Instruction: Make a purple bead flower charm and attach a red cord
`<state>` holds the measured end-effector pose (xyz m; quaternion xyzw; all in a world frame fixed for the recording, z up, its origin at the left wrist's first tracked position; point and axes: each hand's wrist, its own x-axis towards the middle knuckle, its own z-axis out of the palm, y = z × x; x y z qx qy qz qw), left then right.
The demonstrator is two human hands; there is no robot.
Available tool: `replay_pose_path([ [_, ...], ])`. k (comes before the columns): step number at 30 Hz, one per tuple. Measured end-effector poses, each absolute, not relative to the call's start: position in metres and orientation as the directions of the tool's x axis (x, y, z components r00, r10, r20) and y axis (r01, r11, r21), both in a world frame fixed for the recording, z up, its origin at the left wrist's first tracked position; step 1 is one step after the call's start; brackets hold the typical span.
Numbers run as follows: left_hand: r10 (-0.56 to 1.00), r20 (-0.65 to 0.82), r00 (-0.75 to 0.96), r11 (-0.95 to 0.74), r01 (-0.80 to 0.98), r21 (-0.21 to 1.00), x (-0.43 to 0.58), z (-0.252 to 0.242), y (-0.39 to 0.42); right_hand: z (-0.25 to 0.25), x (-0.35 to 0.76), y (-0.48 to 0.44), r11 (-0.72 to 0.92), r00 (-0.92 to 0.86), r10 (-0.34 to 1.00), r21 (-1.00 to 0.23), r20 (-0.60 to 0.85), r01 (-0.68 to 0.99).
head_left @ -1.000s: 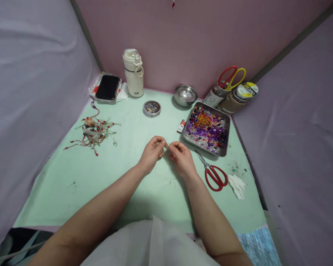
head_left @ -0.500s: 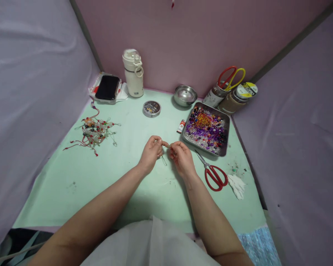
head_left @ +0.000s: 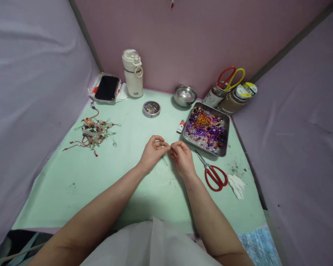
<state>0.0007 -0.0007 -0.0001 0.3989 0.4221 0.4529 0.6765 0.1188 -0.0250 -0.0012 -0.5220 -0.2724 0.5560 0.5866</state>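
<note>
Over the middle of the table, my left hand (head_left: 154,151) is closed in a pinch, its thumb and forefinger tips meeting those of my right hand. A thin dark cord (head_left: 164,161) hangs in a narrow loop just below the fingers. My right hand (head_left: 182,158) is also pinched, its fingertips on the same small piece. What lies right between the tips is too small and too covered to make out. Close by on the right are red-handled scissors (head_left: 212,173) and a metal tray (head_left: 227,145) of loose beads with a bundle of orange cord (head_left: 204,120).
To the left is a heap of beaded strings (head_left: 96,132). Along the back stand a phone (head_left: 107,88), a cream bottle (head_left: 134,81), a round spool case (head_left: 151,108), a steel bowl (head_left: 185,96) and two jars, one holding scissors (head_left: 230,79). A lighter (head_left: 181,126) and crumpled tissue (head_left: 236,186) lie right.
My left thumb has stretched out toward the right hand, and the left fingertips now meet the right ones. The right hand has barely moved.
</note>
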Motion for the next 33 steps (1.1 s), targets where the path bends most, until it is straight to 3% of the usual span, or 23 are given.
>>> replay_pose_path([
  [8, 0.977, -0.113, 0.183, 0.133, -0.097, 0.986, 0.001, -0.002, -0.002, -0.004, 0.119, -0.026, -0.131, 0.285, 0.944, -0.981, -0.168, -0.144],
  [13, 0.986, -0.023, 0.166, 0.000, 0.138, 0.990, -0.002, -0.003, -0.006, 0.001, 0.121, -0.030, 0.060, 0.314, 0.933, -0.935, 0.177, 0.349],
  [16, 0.983, 0.013, 0.186, -0.056, 0.225, 0.973, -0.002, -0.004, -0.009, 0.003, 0.121, -0.032, 0.165, 0.230, 0.919, -0.844, 0.319, 0.511],
  [26, 0.981, 0.009, 0.196, -0.044, 0.174, 0.984, -0.002, -0.008, -0.009, 0.003, 0.118, -0.032, 0.179, 0.214, 0.926, -0.859, 0.312, 0.479],
  [33, 0.968, -0.209, 0.137, 0.230, -0.166, 0.959, 0.000, 0.001, -0.001, 0.001, 0.119, -0.030, 0.126, 0.255, 0.942, -0.935, 0.217, 0.332],
])
